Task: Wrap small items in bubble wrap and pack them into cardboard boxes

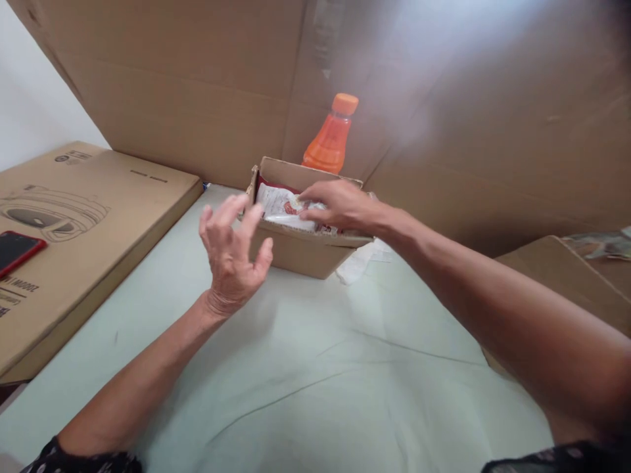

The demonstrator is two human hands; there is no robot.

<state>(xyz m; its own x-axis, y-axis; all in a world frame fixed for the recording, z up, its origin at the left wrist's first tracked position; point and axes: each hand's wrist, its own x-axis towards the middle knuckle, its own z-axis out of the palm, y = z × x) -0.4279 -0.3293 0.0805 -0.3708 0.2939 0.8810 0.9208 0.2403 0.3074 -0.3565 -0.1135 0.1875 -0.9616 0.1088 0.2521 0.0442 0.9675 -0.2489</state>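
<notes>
A small open cardboard box [300, 253] stands near the back of the pale green surface. Inside it lies a white printed packet [279, 202] with some red on it, and a dark red edge shows behind. My right hand [340, 205] reaches over the box's right side, its fingers stretched over the packet; whether the fingertips touch it I cannot tell. My left hand [234, 253] hovers by the box's front left corner with fingers spread and nothing in them. The right part of the box's contents is hidden under my right hand.
Behind the box stands an orange bottle [329, 141] against a large cardboard wall [207, 85]. On the left lies a flat carton [113, 203] with a red-edged phone [17, 253] on it. White plastic [357, 263] sticks out beside the box. Another carton [547, 282] sits at right.
</notes>
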